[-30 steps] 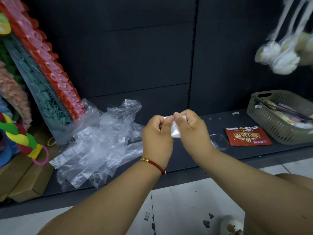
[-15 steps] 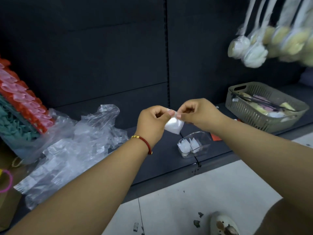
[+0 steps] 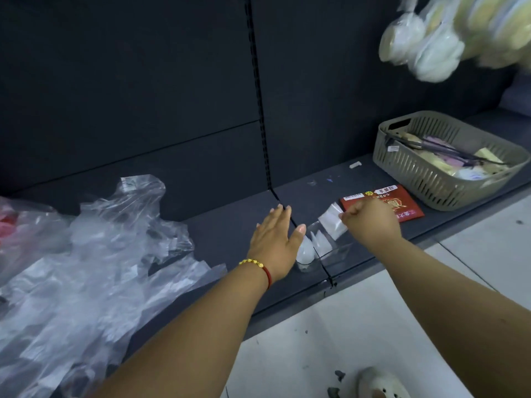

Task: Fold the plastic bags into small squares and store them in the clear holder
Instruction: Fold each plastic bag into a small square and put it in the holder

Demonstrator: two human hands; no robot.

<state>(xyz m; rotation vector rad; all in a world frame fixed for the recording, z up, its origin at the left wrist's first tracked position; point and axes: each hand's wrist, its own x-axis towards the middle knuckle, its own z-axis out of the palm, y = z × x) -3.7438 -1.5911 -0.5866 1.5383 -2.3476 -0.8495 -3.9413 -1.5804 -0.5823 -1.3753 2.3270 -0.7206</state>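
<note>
My right hand (image 3: pixel 370 222) pinches a small folded white plastic square (image 3: pixel 332 221) just above the clear holder (image 3: pixel 334 254), which stands on the dark shelf (image 3: pixel 230 234) near its front edge. Inside the holder a few folded squares (image 3: pixel 311 247) stand on edge. My left hand (image 3: pixel 274 239), wearing a red and gold bracelet, is spread flat with straight fingers just left of the holder, its thumb near the holder's rim. A heap of loose clear plastic bags (image 3: pixel 94 259) lies on the shelf at the left.
A red packet (image 3: pixel 402 202) lies on the shelf behind my right hand. A grey slatted basket (image 3: pixel 431 176) with assorted items stands at the right. Bagged pale sponges (image 3: pixel 439 47) hang top right. White floor tiles and a shoe (image 3: pixel 382 383) are below.
My left hand let go of the folded square and opened flat beside the holder. My right hand carried the square down and right, over the holder. The view shifted right.
</note>
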